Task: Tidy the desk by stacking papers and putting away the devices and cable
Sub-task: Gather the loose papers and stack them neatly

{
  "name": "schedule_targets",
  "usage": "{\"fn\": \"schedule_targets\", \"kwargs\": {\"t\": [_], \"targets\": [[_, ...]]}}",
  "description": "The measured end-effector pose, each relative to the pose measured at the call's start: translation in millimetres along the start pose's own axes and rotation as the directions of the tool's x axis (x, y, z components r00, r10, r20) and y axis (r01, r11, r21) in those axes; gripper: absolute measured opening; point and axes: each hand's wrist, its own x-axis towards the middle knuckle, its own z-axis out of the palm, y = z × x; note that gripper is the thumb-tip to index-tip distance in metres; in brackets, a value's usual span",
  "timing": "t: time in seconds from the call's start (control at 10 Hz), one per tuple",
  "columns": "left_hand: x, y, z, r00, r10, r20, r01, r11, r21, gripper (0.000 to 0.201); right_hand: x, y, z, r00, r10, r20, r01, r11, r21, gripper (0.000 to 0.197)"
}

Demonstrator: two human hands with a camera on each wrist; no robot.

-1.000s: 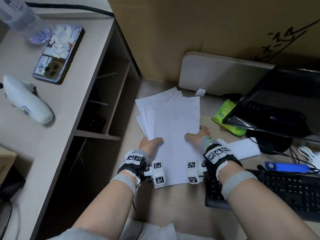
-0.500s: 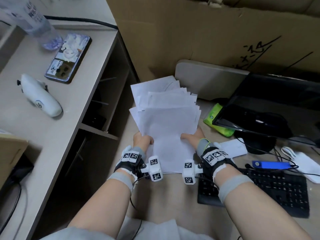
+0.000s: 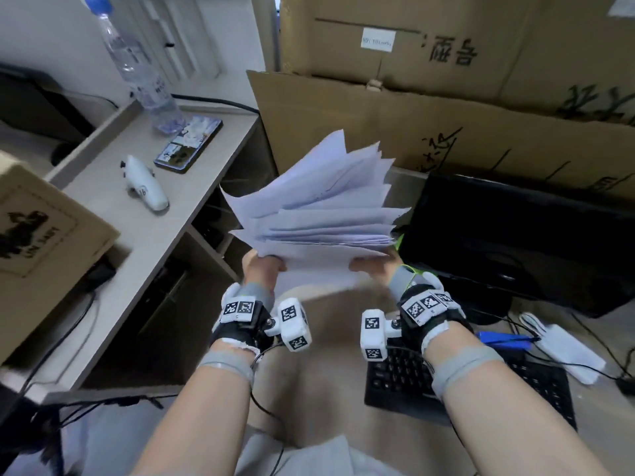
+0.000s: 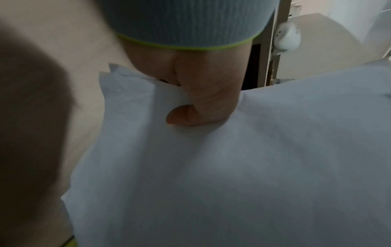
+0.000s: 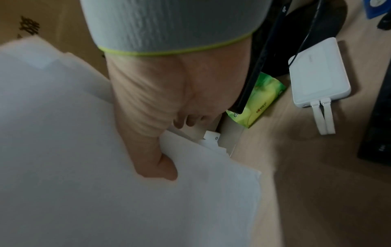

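A loose sheaf of white papers (image 3: 319, 214) is lifted off the desk and tilted up, its far edges fanned apart. My left hand (image 3: 263, 266) grips its near left corner, thumb on top (image 4: 184, 115). My right hand (image 3: 372, 266) grips the near right corner, thumb over the sheets (image 5: 156, 167). A white power bank (image 3: 563, 345) with short white cables (image 5: 323, 117) lies at the right. A blue device (image 3: 505, 338) lies beside it, behind the black keyboard (image 3: 481, 383). A phone (image 3: 188, 144) and a white handheld device (image 3: 146, 183) rest on the raised shelf (image 3: 103, 214) at left.
A black monitor (image 3: 515, 242) stands right of the papers, a green tissue pack (image 5: 258, 100) under its edge. Cardboard boxes (image 3: 446, 97) wall off the back. A water bottle (image 3: 137, 67) and a cardboard box (image 3: 37, 235) stand on the shelf. Cubbies open under the shelf.
The papers lay flat on the desk a second ago; both hands have lifted them and tipped them up, and the sheets have fanned apart. My view has tilted upward.
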Motion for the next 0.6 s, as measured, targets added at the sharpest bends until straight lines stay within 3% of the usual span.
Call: {"fn": "schedule_targets", "kwargs": {"t": [0.1, 0.4, 0.5, 0.6], "targets": [[-10.8, -3.3, -4.4, 0.998, -0.035, -0.045, 0.036, 0.999, 0.024, 0.024, -5.8, 13.6, -1.2, 0.982, -0.187, -0.040, 0.183, 0.980, -0.081, 0.064], [-19.8, -6.8, -1.3, 0.994, 0.101, -0.040, -0.103, 0.993, -0.052, 0.032, -4.4, 5.7, 12.5, 0.957, -0.229, -0.178, 0.205, 0.968, -0.142, 0.018], [-16.3, 4.5, -2.0, 0.986, 0.166, -0.031, -0.168, 0.982, -0.084, 0.021, 5.4, 9.8, 17.5, 0.917, -0.298, -0.267, 0.247, 0.946, -0.208, 0.032], [-2.1, 0.5, -2.2, 0.974, 0.224, -0.016, -0.225, 0.974, -0.032, 0.035, 12.8, 19.5, 28.3, 0.924, -0.243, -0.297, 0.203, 0.966, -0.159, 0.028]]}}
